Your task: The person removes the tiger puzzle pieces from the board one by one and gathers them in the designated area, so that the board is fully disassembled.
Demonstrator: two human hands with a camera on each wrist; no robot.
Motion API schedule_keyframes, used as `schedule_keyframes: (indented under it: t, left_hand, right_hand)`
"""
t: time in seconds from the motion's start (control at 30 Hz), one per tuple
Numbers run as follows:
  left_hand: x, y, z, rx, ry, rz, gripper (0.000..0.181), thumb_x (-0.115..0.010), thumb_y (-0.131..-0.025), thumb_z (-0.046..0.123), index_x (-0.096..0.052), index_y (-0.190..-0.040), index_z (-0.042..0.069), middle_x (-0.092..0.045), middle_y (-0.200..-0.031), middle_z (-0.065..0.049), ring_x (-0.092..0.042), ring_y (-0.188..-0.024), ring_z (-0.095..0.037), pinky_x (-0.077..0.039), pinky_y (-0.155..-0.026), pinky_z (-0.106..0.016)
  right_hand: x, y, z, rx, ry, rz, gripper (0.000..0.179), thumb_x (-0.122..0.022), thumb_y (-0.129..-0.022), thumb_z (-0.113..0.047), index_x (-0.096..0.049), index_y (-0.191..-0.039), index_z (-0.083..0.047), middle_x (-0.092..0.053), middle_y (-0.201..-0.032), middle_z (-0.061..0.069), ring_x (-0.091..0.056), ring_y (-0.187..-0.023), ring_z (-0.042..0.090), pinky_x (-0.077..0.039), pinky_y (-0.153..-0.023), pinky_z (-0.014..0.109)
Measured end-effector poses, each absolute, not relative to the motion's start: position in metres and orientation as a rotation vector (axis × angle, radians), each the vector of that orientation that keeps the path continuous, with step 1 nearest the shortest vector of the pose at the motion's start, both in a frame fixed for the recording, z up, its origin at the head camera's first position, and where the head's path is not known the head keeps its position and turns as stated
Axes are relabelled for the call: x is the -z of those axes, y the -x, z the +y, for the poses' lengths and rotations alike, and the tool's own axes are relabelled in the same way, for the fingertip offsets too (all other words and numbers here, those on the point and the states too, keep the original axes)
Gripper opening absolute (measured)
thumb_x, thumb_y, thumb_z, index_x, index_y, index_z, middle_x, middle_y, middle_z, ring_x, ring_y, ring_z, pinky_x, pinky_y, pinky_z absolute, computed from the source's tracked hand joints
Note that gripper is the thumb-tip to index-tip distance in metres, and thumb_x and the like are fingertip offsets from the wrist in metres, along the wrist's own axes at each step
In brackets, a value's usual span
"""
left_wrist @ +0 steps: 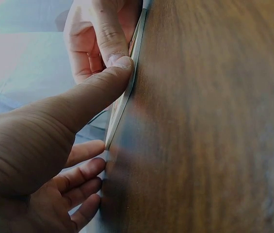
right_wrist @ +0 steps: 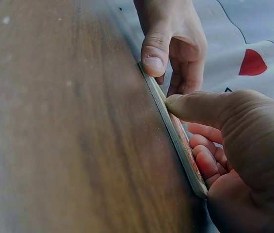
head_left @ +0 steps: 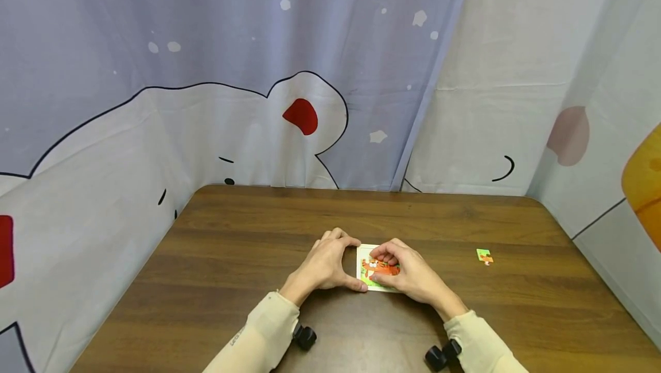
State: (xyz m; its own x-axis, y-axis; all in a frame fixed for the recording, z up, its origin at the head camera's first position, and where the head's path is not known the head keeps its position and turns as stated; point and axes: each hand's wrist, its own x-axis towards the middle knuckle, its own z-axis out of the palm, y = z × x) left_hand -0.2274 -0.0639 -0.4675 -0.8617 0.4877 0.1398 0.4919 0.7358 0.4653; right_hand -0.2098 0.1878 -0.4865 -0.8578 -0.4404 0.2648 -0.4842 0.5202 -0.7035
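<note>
A small jigsaw puzzle (head_left: 365,251) with a white border and an orange tiger on green lies flat on the table. My left hand (head_left: 324,264) holds its left side, thumb at the near corner and index finger at the far corner. My right hand (head_left: 412,272) is over the puzzle's right part, with thumb and fingertips bent down onto the picture. In the right wrist view, the right thumb (right_wrist: 195,108) lies on the near border and the other fingers curl over the picture. Whether they pinch a piece I cannot tell.
A loose green and orange puzzle piece (head_left: 484,256) lies farther right on the brown wooden table (head_left: 248,229). Behind the table hangs a printed curtain (head_left: 232,132), with more pale printed cloth along both sides. Each wrist wears a band with a black camera (head_left: 304,337).
</note>
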Motion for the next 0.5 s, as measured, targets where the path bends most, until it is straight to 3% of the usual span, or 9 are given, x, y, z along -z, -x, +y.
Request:
schedule_keyframes:
  t: [0.5]
  left_hand:
    - [0.4677,0.2267,-0.0638,0.789,0.822,-2.921,0.099,-0.106,-0.066,0.059,-0.072,-0.146,0.013,-0.063,-0.134,-0.004,-0.057,-0.125,-0.026,-0.05,-0.105,-0.044]
  right_hand:
    - [0.4843,0.2097,0.1879,-1.182,-0.827,-2.713,0.032,-0.095,-0.091,-0.023,-0.082,-0.12,-0.016,-0.069,-0.11,-0.004,-0.065,-0.098,0.013,-0.055,-0.088,0.031]
